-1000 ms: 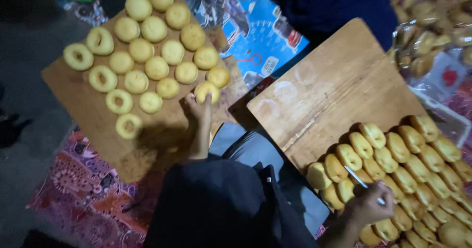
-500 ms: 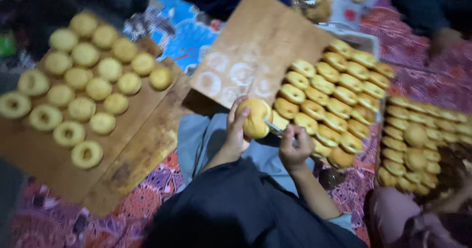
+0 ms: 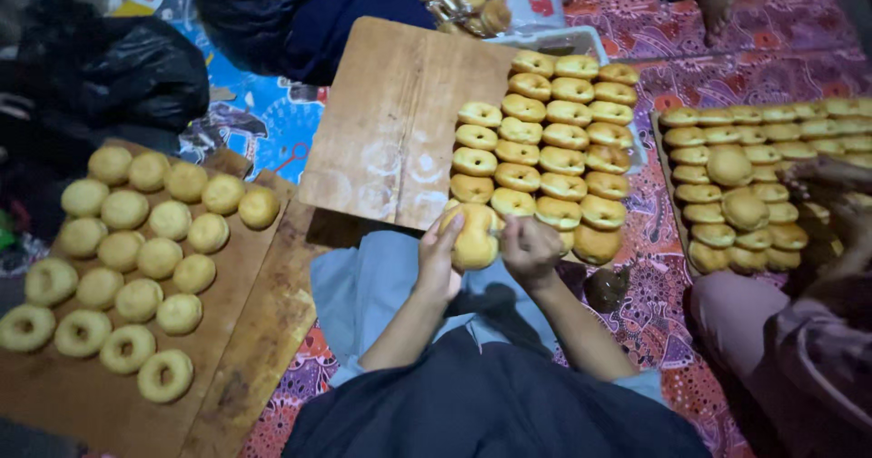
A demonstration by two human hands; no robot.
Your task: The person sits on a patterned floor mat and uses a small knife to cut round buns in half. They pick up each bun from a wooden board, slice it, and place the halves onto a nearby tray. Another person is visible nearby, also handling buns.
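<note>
I sit on a patterned red mat (image 3: pixel 636 276) spread over the floor. On it lie two wooden boards (image 3: pixel 263 331) (image 3: pixel 391 122) and, at my right, a tray (image 3: pixel 668 176) of doughnuts.

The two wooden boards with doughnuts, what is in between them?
In the head view, between the left board of pale doughnuts and the middle board of golden ones lie a strip of blue printed mat and the person's grey-clad knee.
</note>
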